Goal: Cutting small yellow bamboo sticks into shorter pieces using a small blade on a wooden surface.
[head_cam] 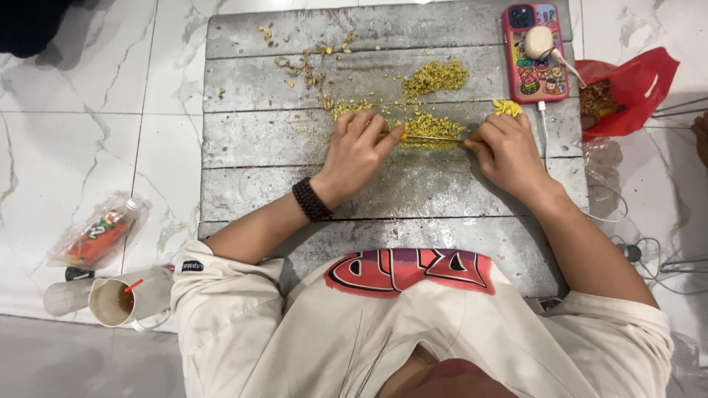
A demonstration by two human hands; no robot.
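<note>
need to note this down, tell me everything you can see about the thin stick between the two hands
The thin stick is slim, straight and yellowish, maybe wood or metal; too thin to tell. It lies nearly level on the grey plank board, across a pile of yellow-green bits. The left hand pinches its left end, the right hand its right end.

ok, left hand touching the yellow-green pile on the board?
Touching. The head view shows the left hand with fingertips pressed into the edge of the yellow-green pile on the grey board, no gap visible.
</note>
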